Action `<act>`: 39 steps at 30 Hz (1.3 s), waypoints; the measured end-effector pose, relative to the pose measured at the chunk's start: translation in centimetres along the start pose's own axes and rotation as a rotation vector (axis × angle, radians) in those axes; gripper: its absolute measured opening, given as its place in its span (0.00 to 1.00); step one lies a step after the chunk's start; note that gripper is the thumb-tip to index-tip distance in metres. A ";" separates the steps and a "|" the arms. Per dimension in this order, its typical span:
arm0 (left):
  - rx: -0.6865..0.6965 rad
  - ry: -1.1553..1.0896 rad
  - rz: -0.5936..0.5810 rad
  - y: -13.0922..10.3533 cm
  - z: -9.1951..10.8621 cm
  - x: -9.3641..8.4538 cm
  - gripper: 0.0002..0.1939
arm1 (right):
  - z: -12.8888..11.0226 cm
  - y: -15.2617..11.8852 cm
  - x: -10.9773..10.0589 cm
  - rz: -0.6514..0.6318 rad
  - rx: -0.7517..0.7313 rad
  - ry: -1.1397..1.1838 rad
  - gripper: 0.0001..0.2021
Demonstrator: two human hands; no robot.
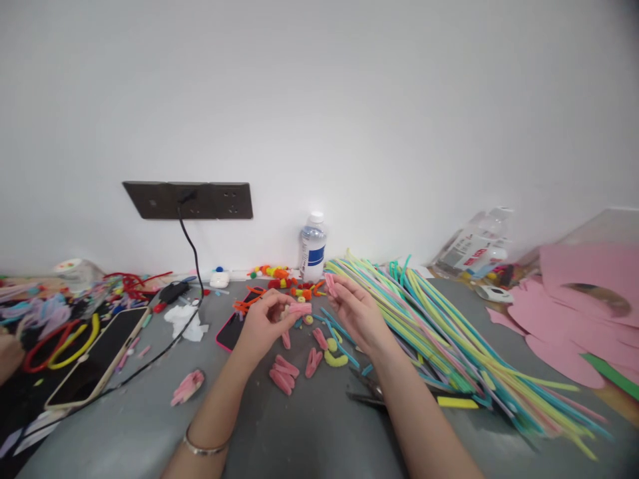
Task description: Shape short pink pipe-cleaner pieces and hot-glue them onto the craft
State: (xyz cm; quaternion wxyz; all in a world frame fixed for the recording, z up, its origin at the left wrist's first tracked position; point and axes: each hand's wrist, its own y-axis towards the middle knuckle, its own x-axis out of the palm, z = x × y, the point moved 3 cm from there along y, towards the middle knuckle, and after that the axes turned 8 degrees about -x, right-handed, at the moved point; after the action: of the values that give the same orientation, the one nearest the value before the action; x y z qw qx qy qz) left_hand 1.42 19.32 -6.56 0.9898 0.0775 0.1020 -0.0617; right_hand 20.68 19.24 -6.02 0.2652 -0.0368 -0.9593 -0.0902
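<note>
My left hand pinches a small folded pink pipe-cleaner piece above the grey table. Just right of it, my right hand holds another pink piece between thumb and fingers. The two pieces are apart. Beneath my hands lie several folded pink pieces, with a curled yellow piece and blue strips beside them. A larger pink bundle rests left of my left forearm.
Long pastel pipe cleaners spread across the right side. Dark-handled pliers or scissors lie under my right forearm. A bottle stands by the wall. Left are a phone, a black cable and another person's hand.
</note>
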 end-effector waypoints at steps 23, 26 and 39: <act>0.042 0.034 -0.008 -0.1 0.3 -0.1 0.07 | -0.9 -1.0 1.0 -0.363 -0.521 -0.632 0.06; 0.032 0.044 -0.011 -0.1 0.3 -0.1 0.08 | -1.0 -1.1 1.1 -0.386 -0.535 -0.674 0.07; 0.021 0.025 -0.029 -0.2 0.4 0.0 0.10 | -0.9 -1.2 1.5 -0.477 -0.598 -0.781 0.06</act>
State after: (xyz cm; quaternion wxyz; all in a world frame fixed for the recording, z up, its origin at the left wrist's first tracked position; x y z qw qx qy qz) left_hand 1.45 19.06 -6.22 0.9866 0.0870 0.1150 -0.0762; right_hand 19.73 17.90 -4.65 -0.1608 0.0772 -0.9007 -0.3961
